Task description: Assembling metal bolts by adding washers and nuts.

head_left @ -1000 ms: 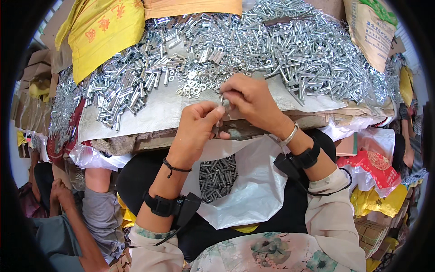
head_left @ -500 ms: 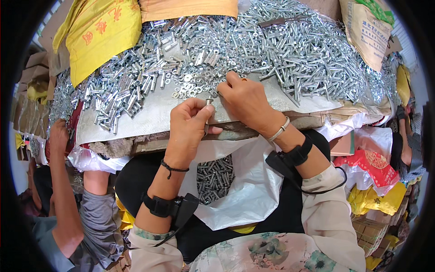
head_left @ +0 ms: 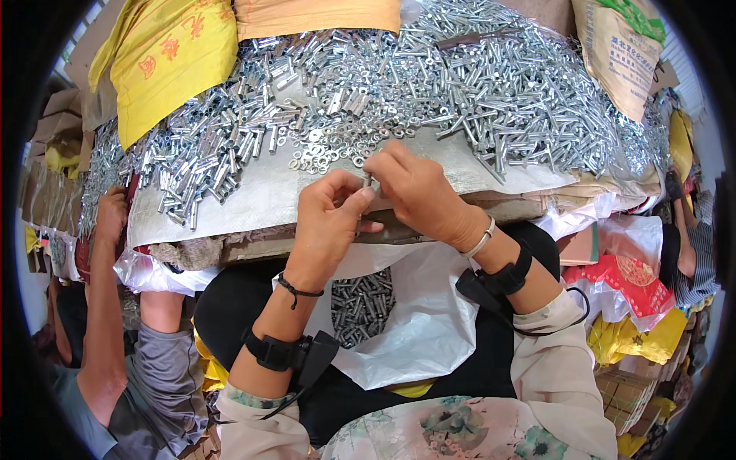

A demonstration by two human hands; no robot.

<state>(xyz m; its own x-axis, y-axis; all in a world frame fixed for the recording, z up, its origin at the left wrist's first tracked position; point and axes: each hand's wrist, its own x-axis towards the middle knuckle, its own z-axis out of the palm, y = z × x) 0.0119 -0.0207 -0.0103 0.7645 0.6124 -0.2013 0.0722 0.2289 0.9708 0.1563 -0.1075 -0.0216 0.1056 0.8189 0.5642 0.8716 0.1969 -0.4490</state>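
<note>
My left hand [head_left: 328,218] is closed round a slim metal bolt [head_left: 366,181], held upright between thumb and fingers just past the table's front edge. My right hand [head_left: 418,192] pinches at the top of that bolt; its fingertips hide whatever small part they hold. Right behind the hands lie loose washers and nuts [head_left: 316,150] on a pale sheet [head_left: 268,195]. Metal sleeves [head_left: 222,172] are heaped to the left, and long bolts [head_left: 529,123] to the right. Below my hands, a white plastic bag [head_left: 429,322] in my lap holds assembled bolts [head_left: 360,307].
Yellow sacks [head_left: 172,65] cover the far left of the heap, and a printed beige sack [head_left: 617,57] stands far right. Another person's arm [head_left: 103,291] reaches to the table at left. A red bag [head_left: 625,280] and cartons [head_left: 625,395] are on the right.
My right hand has come from the washers toward me, onto the top of the bolt. My left hand has shifted slightly right. The person at left has raised their hand slightly.
</note>
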